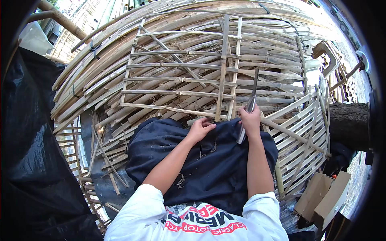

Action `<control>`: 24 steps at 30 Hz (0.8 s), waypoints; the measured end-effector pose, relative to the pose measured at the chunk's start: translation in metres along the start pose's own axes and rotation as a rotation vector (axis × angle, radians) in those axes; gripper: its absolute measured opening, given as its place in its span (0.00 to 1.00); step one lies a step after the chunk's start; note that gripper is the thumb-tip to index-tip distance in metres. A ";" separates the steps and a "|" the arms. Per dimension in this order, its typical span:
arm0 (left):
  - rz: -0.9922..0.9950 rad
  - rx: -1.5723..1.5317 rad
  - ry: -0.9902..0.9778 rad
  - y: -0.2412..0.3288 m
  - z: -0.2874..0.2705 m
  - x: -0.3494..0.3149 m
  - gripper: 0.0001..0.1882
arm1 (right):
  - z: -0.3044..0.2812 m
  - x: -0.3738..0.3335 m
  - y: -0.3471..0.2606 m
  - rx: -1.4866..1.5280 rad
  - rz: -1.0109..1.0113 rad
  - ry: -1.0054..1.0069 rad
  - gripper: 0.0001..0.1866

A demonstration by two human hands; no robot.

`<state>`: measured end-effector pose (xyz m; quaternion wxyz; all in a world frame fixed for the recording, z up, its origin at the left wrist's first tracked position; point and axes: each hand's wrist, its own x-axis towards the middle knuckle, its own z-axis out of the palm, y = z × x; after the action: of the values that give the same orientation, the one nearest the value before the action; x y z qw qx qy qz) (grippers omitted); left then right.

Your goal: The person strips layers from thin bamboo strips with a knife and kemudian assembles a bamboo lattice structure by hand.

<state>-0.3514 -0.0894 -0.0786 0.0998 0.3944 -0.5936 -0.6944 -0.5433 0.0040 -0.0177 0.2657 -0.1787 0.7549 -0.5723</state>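
My right hand (250, 119) is closed around a long knife (251, 100). Its narrow dark end points away from me and its silvery lower end shows below my fist. To its left, my left hand (201, 129) lies at the far edge of a dark cloth (201, 160) draped over my lap, its fingers bent and the thumb near the index finger. Whatever those fingers hold is hidden. Just beyond both hands is a lattice panel (181, 65) of split bamboo strips, with an upright slat (222, 72) near its right side.
Long split bamboo strips (108, 52) are piled beyond the panel. A second slatted bamboo panel (301, 140) leans at right, near an open cardboard box (321, 197) and a dark log (348, 122). Black sheeting (36, 140) hangs at left, beside loose bamboo offcuts (114, 160).
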 end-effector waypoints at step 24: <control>-0.128 -0.564 -0.048 -0.001 0.006 0.013 0.13 | 0.018 0.013 0.032 -0.088 0.102 -0.132 0.16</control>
<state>-0.3636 -0.0921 -0.0851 0.1473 0.3711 -0.3532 -0.8461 -0.5420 -0.0085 -0.0542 0.3356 -0.1886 0.7683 -0.5114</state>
